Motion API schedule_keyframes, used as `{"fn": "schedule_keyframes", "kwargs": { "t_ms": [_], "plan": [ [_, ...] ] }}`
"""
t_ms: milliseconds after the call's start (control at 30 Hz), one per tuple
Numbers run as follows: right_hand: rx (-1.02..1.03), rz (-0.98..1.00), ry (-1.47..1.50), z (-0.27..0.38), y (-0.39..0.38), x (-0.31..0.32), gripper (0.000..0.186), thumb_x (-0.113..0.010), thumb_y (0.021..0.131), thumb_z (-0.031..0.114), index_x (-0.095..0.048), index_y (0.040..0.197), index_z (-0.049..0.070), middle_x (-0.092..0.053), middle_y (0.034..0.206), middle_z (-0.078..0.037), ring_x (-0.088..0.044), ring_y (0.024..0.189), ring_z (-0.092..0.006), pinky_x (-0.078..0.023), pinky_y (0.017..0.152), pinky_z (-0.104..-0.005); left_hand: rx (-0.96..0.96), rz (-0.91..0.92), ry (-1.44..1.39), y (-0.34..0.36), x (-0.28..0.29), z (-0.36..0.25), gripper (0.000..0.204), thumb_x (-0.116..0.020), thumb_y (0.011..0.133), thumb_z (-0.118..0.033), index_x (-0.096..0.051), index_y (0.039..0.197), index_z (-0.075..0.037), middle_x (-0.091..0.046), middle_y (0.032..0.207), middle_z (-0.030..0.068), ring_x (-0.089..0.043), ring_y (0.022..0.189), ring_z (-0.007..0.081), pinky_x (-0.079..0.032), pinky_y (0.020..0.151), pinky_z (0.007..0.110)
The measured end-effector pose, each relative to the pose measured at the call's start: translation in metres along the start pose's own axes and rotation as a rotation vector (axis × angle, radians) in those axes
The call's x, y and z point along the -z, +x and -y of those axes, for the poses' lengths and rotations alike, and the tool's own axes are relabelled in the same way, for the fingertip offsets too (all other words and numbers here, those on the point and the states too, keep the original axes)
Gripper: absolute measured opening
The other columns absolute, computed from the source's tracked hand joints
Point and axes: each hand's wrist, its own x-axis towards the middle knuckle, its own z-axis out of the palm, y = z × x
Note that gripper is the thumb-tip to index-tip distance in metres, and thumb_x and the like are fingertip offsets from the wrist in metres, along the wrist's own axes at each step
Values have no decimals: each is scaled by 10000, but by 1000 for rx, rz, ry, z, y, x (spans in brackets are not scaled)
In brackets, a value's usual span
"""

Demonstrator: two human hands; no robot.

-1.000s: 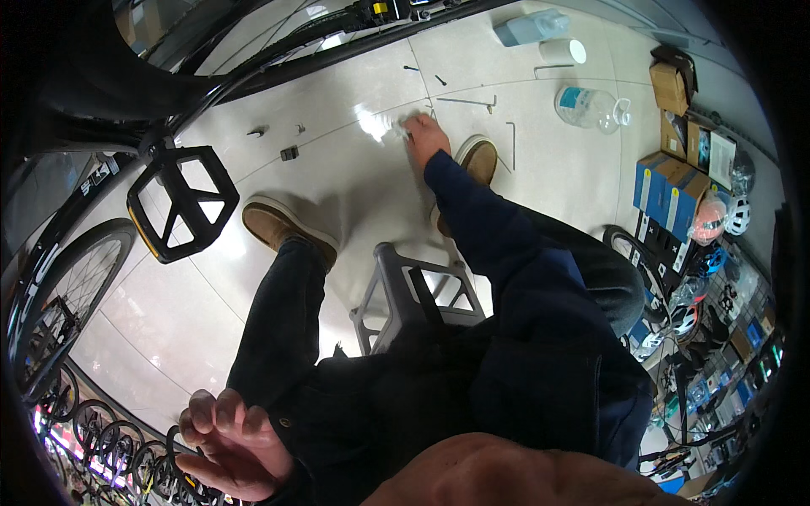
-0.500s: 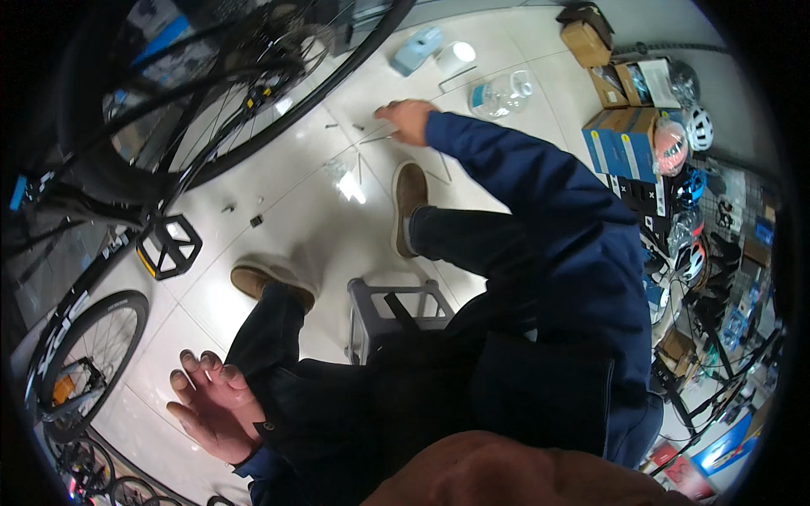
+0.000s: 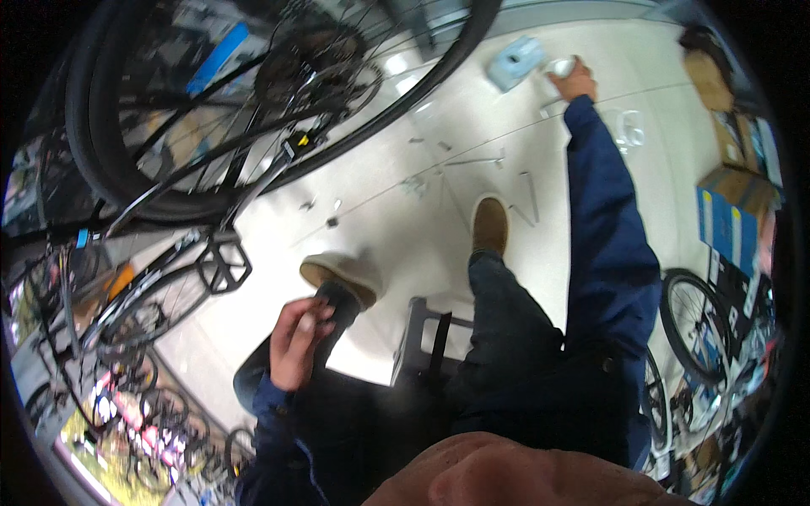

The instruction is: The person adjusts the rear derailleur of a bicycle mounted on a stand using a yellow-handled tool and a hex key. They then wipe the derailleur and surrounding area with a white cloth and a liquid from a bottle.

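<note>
My right hand reaches far forward to a small white cylindrical container, with its thumb and fingers round the near side. The container stands on the floor beside a pale blue bottle-like pack. Above my left thigh, my left hand is raised, fingers curled toward the thumb; whether a small thing sits between them is hidden. A bicycle's rear wheel with its tyre, cassette and chain stands at the upper left. The bike's black pedal is nearer to me.
Between my shoes and the wheel lie hex keys, a long thin tool and small dark parts. A clear plastic jug stands right of my sleeve. A grey stool is beneath me. Boxes line the right side.
My right hand has moved forward and right, from the small parts on the floor to the white container. My left hand has risen and its spread fingers have curled in. The view has shifted.
</note>
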Motion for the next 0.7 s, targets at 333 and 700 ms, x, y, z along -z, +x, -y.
{"fn": "schedule_keyframes", "kwargs": {
  "t_ms": [333, 700],
  "plan": [
    [58, -345, 875, 10, -151, 101, 713, -812, 832, 278, -526, 1361, -106, -617, 1308, -262, -622, 1183, -339, -487, 1032, -400, 133, 131, -96, 79, -67, 39, 388, -606, 1051, -186, -525, 1415, -82, -606, 1354, 72, -607, 1215, 193, -500, 1024, 350],
    [-54, 932, 1654, 80, -320, 124, 625, -650, 934, 64, -392, 1502, 29, -542, 1415, -125, -521, 1304, -203, -419, 1118, -360, -150, 82, -290, 201, -231, 31, 607, -771, 949, -323, -498, 1443, -100, -657, 1202, 42, -625, 1027, 136, -505, 801, 268]
  ]
}}
